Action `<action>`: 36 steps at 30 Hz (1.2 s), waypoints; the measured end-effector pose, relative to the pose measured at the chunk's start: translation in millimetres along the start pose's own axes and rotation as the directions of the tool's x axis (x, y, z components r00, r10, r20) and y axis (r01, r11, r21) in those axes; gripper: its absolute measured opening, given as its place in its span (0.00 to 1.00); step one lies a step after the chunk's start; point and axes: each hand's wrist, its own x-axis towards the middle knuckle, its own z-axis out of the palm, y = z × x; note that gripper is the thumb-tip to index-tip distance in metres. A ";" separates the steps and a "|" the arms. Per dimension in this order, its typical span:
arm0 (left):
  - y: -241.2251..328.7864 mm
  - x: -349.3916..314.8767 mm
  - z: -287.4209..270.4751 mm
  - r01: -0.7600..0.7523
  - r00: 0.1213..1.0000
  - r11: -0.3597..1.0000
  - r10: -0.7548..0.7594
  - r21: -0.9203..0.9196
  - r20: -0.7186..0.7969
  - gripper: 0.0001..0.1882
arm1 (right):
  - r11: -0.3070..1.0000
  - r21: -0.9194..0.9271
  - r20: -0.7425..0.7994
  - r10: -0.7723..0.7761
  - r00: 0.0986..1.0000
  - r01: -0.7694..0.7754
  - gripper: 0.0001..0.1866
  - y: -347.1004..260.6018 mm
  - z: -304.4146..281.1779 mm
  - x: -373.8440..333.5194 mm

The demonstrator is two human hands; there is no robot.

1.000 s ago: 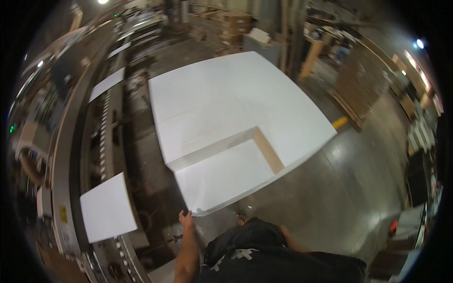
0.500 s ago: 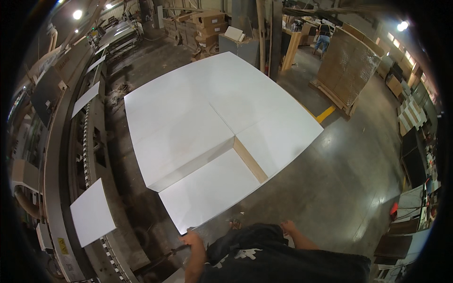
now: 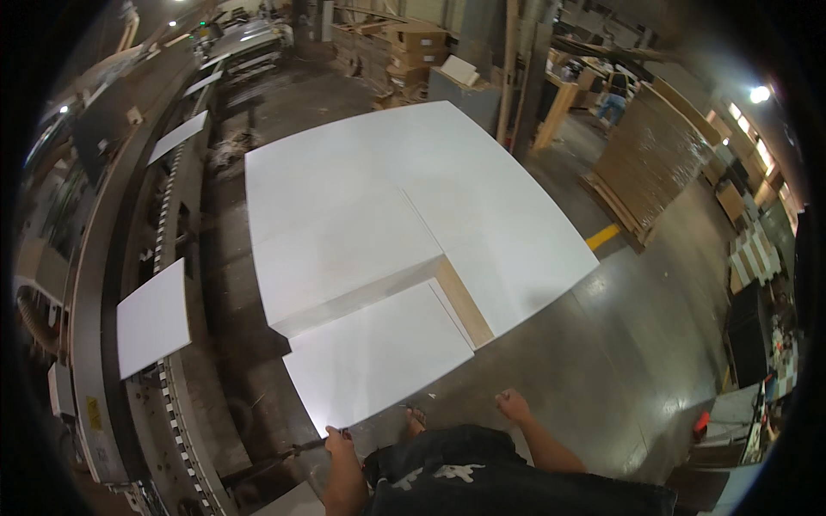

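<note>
My left hand (image 3: 338,437) is closed on the near left corner of a white rectangular panel (image 3: 379,357). This panel lies in the low near part of a large stack of white panels (image 3: 344,206). Taller piles border it at the back and the right, and the right pile shows a tan side face (image 3: 465,301). A narrow gap runs along the panel's right edge. My right hand (image 3: 513,404) hangs in the air in front of my body, apart from the stack, with its fingers curled and nothing visible in them.
Along the left runs a conveyor (image 3: 176,404) carrying several white panels (image 3: 155,318). A wrapped brown stack on a pallet (image 3: 654,163) stands at the far right, near a yellow floor stripe (image 3: 602,236). Cardboard boxes (image 3: 417,47) are piled behind. Another person (image 3: 613,99) stands far back.
The held panel has shifted a little toward me and left, opening a gap beside the right pile. My right hand has lifted away from my body. Conveyor panels have moved farther off. The view has shifted.
</note>
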 end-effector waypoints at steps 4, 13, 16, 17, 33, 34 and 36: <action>3.0 -20.6 -54.6 -0.108 0.994 0.990 0.110 0.089 -0.022 0.23 | 0.934 -0.235 -0.145 -0.307 0.940 0.269 0.21 -80.8 23.1 44.3; 107.3 -121.2 -147.4 -0.398 0.909 0.913 0.406 0.093 -0.092 0.11 | 0.960 -0.256 0.224 -0.053 0.973 0.111 0.36 -172.9 133.4 85.6; 127.5 -153.9 -184.5 -0.490 0.859 0.869 0.494 0.066 -0.135 0.11 | 0.998 0.026 0.227 -0.061 0.972 0.056 0.37 -170.6 150.4 38.1; 135.3 -168.3 -192.4 -0.538 0.832 0.841 0.541 0.060 -0.125 0.11 | 0.991 0.124 0.244 -0.079 0.966 0.050 0.37 -154.8 159.0 38.6; 250.7 -137.5 -526.8 -0.686 0.623 0.727 0.562 -0.034 -0.545 0.14 | 0.802 0.349 0.287 -0.583 0.760 0.484 0.24 -242.5 315.3 -302.9; 259.5 -126.5 -543.8 -0.668 0.642 0.743 0.546 -0.042 -0.537 0.15 | 0.780 0.292 0.320 -0.625 0.712 0.554 0.27 -242.5 321.9 -329.3; 269.4 -120.7 -564.4 -0.656 0.665 0.749 0.512 -0.098 -0.544 0.18 | 0.773 0.080 0.488 -0.581 0.651 0.630 0.33 -253.8 322.7 -381.2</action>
